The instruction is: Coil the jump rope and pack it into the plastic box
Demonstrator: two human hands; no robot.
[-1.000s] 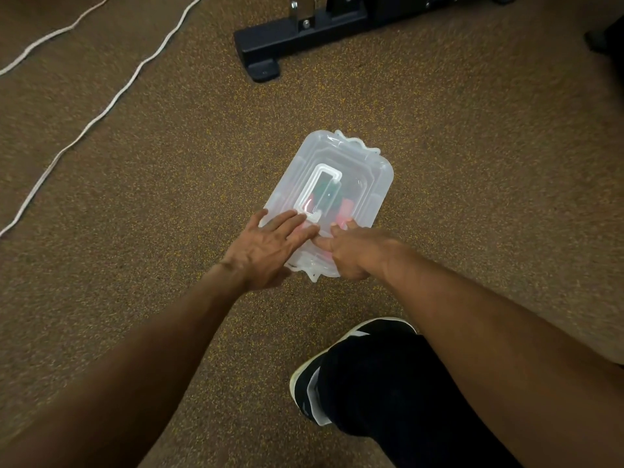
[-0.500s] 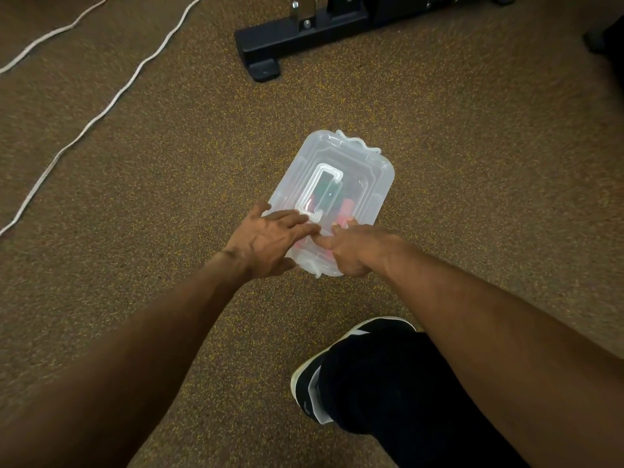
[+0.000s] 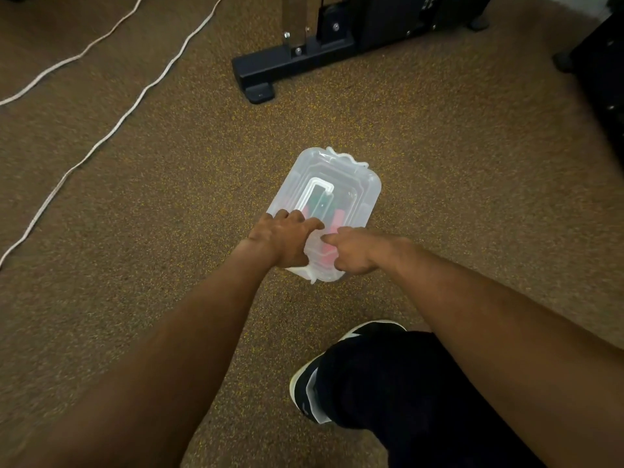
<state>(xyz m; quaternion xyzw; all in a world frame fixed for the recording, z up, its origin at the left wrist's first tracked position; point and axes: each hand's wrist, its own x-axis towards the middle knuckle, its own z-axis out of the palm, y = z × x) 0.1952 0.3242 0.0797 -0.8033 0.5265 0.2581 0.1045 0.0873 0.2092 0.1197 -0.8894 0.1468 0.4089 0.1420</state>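
There, both hands gripped the plastic box [image 3: 351,184] (lid on): left hand [image 3: 283,239] fingers curled over it, right hand [image 3: 351,253] clenched at its near end.

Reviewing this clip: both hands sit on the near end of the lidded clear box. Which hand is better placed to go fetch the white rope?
Left, probably. The white rope lies on the carpet on the person's left; the left hand is nearer it, the right hand farther.

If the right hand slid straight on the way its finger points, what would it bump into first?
Most likely the left hand. The right hand points leftward across the near end of the plastic box's lid, and the left hand's fingertips lie almost touching, though depth is unclear.
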